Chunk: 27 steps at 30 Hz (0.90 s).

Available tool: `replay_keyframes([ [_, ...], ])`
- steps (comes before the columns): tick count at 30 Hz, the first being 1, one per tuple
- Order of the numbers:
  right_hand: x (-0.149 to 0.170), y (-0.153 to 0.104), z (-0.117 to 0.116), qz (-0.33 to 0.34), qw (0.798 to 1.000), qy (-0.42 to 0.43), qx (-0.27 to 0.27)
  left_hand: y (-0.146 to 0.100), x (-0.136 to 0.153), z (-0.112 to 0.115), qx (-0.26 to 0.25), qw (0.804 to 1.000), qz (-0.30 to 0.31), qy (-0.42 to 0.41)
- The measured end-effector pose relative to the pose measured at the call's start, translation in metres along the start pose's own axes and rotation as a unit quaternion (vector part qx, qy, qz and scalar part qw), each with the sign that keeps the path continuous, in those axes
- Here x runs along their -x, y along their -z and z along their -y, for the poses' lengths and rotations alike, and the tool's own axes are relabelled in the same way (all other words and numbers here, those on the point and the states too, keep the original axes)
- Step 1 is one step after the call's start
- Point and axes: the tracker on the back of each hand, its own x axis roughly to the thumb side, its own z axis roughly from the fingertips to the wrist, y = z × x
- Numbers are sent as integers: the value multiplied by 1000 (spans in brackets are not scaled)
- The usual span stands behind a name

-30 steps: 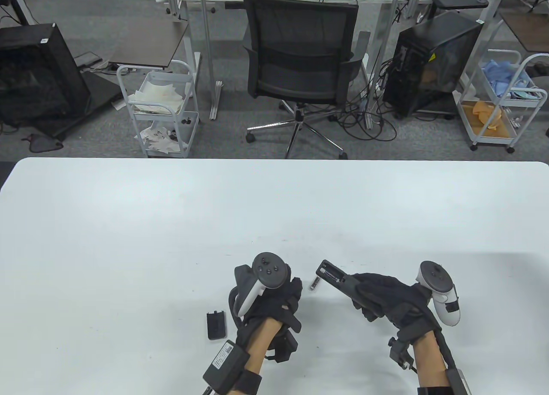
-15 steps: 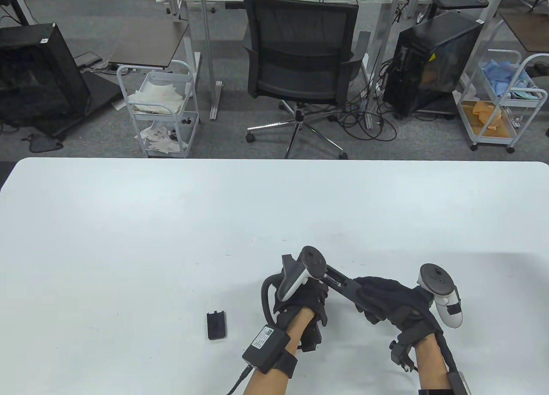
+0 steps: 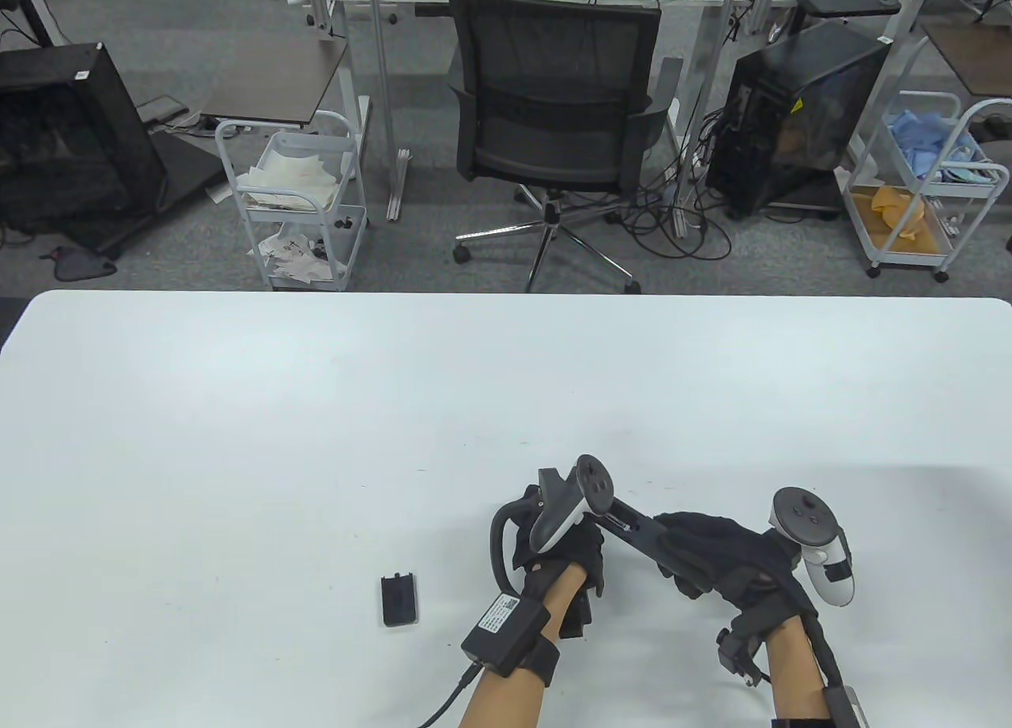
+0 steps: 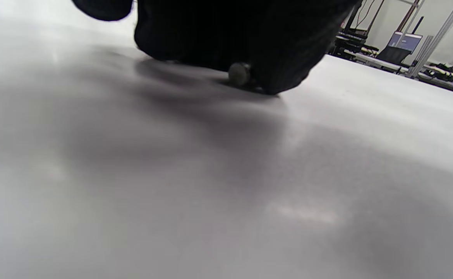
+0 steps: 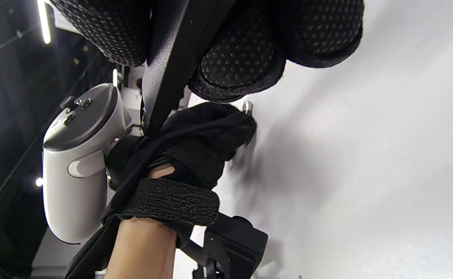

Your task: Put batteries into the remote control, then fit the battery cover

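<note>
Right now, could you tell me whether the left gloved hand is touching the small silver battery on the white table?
Touching. In the left wrist view, the left hand's fingers close against the battery lying on the table.

We see even overhead light and a sharp table view; the left wrist view is blurred, with soft shadows on the table (image 4: 327, 174).

battery (image 4: 239, 73) mostly hidden under left hand (image 3: 565, 550); remote control's (image 3: 632, 524) open compartment covered by tracker (image 3: 571, 503)
</note>
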Motion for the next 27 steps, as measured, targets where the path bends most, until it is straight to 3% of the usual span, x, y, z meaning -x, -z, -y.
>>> replay_keyframes([
  [10, 0, -1, 1, 1, 1000, -7, 3, 5, 1, -1, 22, 1000, 19, -5],
  [16, -1, -1, 0, 2, 1000, 2, 0, -3, 20, -9, 44, 994, 49, -85],
  [18, -2, -2, -1, 5, 1000, -1, -2, -7, 30, -13, 68, 984, 66, -152],
  [22, -6, -4, -6, 15, 1000, -10, -8, -24, 53, -24, 76, 943, 96, -309],
  [24, -7, -6, -8, 25, 1000, -9, -11, -33, 62, -31, 73, 927, 109, -350],
  [27, -12, -9, -11, 43, 999, 7, -22, -49, 77, -45, 46, 922, 124, -365],
])
